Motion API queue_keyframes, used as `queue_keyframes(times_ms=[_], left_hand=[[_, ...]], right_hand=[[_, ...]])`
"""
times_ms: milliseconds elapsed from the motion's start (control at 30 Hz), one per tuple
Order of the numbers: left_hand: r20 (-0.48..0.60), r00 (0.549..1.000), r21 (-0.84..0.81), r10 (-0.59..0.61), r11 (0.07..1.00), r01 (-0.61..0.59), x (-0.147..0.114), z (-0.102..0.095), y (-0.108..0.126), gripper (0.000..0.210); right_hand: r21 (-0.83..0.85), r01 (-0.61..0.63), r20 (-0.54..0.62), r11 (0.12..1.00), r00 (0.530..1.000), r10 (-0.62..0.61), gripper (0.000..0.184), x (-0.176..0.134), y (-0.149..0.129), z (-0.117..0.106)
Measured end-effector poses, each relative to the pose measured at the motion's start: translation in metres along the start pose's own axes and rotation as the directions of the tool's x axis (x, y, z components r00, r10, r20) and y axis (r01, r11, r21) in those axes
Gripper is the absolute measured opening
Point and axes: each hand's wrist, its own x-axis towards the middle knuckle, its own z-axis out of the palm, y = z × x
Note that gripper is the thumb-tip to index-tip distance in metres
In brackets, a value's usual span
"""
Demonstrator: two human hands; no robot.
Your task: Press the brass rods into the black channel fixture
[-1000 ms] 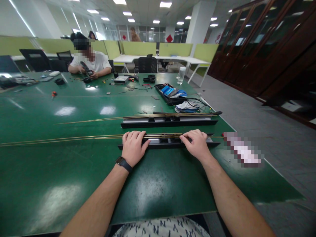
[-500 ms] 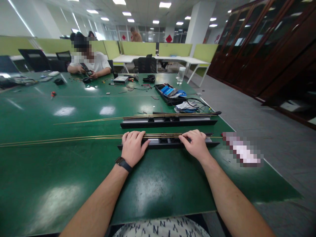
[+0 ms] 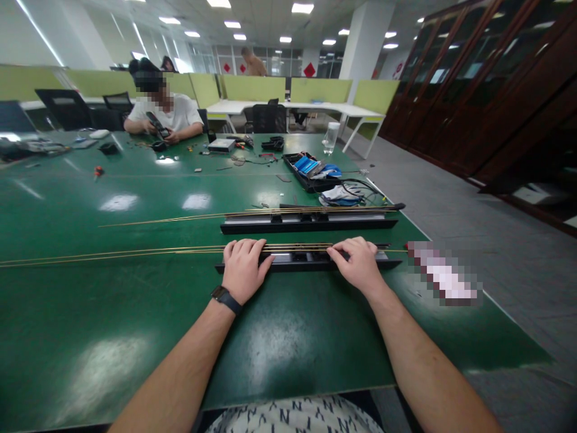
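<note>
In the head view a long black rail with a silver inner strip (image 3: 283, 258) lies crosswise on the green table before me. Several thin gold rods (image 3: 295, 247) run along it and stick out far to the left. My left hand (image 3: 243, 267) grips the rail's left part, its fingers over the far side and its thumb on the near side. Towards the right end, my right hand (image 3: 356, 261) is closed, thumb and forefinger pinched at the rods; its other fingers curl over the far edge. The fingertips of both hands are partly hidden.
A second black rail (image 3: 311, 225) with gold rods lies just beyond. Behind it are gloves (image 3: 341, 194), a black tray (image 3: 311, 183) of blue items and a clear jug (image 3: 330, 138). A blurred pinkish object (image 3: 444, 276) lies right. A person (image 3: 164, 114) sits across the table (image 3: 135, 337).
Both hands stay in place on the rail and rods. The view has shifted very slightly; a person far behind leans a little to the right.
</note>
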Motion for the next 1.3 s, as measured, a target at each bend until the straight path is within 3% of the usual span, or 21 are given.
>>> queue_keyframes(times_ms=[1300], left_hand=[[0.008,1.000,0.004,-0.002,1.000,0.002,-0.0005,-0.0011,0.0006,0.038]], right_hand=[[-0.007,-0.019,0.010,1.000,1.000,0.019,0.031,0.0016,0.0006,-0.0034]])
